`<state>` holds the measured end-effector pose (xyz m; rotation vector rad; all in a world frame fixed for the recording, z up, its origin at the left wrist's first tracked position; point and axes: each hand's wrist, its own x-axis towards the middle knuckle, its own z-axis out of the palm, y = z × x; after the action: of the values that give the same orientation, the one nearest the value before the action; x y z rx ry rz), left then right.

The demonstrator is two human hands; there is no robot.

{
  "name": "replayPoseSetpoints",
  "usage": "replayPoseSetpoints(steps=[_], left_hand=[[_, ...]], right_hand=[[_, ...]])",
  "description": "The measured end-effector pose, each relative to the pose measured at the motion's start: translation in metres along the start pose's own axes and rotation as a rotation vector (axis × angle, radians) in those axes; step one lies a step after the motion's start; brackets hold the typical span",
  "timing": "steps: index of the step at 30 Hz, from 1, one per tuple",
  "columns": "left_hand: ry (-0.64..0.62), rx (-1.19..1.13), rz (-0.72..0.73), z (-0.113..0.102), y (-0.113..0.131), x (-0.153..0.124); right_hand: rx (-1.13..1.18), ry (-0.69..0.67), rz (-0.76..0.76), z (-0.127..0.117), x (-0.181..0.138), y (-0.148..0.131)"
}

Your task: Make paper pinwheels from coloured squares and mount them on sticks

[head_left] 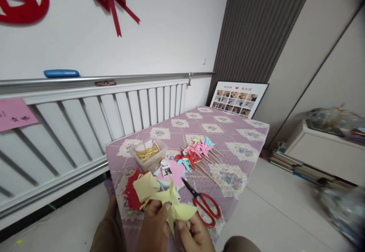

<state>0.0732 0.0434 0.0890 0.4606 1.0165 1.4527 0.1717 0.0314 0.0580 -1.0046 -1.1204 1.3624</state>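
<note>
My left hand (155, 227) and my right hand (196, 235) are both closed on a pale yellow folded paper pinwheel (175, 202) held just above the near end of the purple quilted table (242, 130). Under it lies a pile of cut paper squares (139, 191), red and yellow. Red-handled scissors (203, 202) lie to the right of my hands. Beyond them, finished pinwheels on sticks (196, 155) lie in a fan. A clear plastic box of wooden sticks (148, 153) sits at the left.
A white slatted radiator (85, 122) runs along the left wall under a shelf with a blue case (61, 73). A photo board (238, 99) leans at the table's far end. Stacked books (288, 162) and a white cabinet (327, 153) stand at the right.
</note>
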Motion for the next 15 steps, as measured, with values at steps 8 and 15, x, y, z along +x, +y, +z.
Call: replayPoseSetpoints(steps=[8, 15], left_hand=[[-0.066, -0.104, -0.044, 0.006, 0.006, -0.006], [-0.032, -0.075, 0.021, 0.007, 0.008, -0.005]], right_hand=[[0.075, -0.062, 0.163, -0.004, 0.001, 0.0], [0.097, -0.012, 0.149, 0.002, 0.0, 0.009]])
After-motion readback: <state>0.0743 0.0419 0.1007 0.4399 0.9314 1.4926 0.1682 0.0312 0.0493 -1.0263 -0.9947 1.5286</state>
